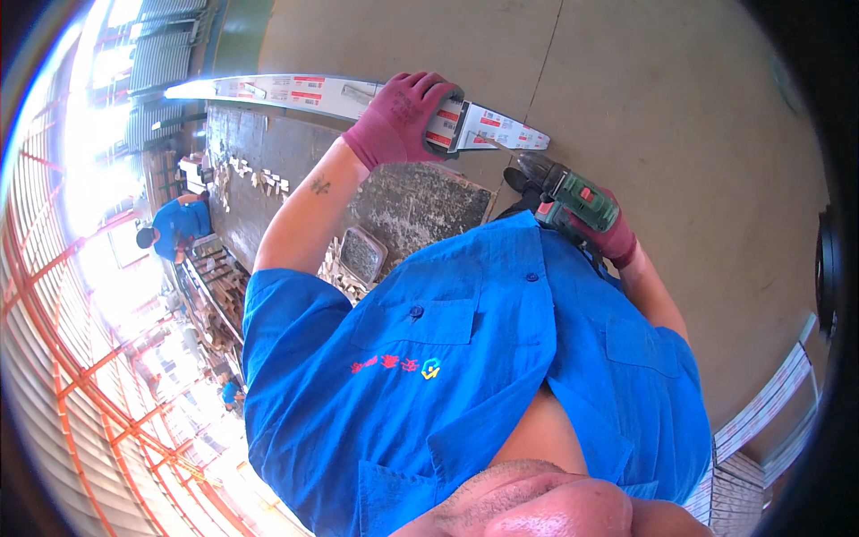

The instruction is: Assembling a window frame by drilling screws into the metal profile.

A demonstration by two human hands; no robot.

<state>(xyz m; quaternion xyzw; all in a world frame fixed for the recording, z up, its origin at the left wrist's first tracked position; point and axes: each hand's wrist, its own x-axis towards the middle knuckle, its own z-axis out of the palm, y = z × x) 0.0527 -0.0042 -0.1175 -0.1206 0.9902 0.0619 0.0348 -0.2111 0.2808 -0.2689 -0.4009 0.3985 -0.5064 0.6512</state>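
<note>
A long white-and-silver metal profile (304, 92) with red-and-white film stretches from the far left to in front of me. My left hand (407, 121), in a maroon work glove, is closed around it near its right end, beside a dark seam across the profile. My right hand (617, 234), gloved alike, is wrapped around the grip of a green-and-black cordless drill (586, 199). The drill points up and left, its thin bit reaching the profile's end piece just right of my left hand. Whether the bit touches the surface, I cannot tell.
Below the profile lies a worn dark workbench (304, 143) with scattered small offcuts (259, 176). A shallow grey tray (362, 254) rests near my left elbow. A person in blue (179, 224) bends over at the left. More long profiles (765, 403) lie at the lower right.
</note>
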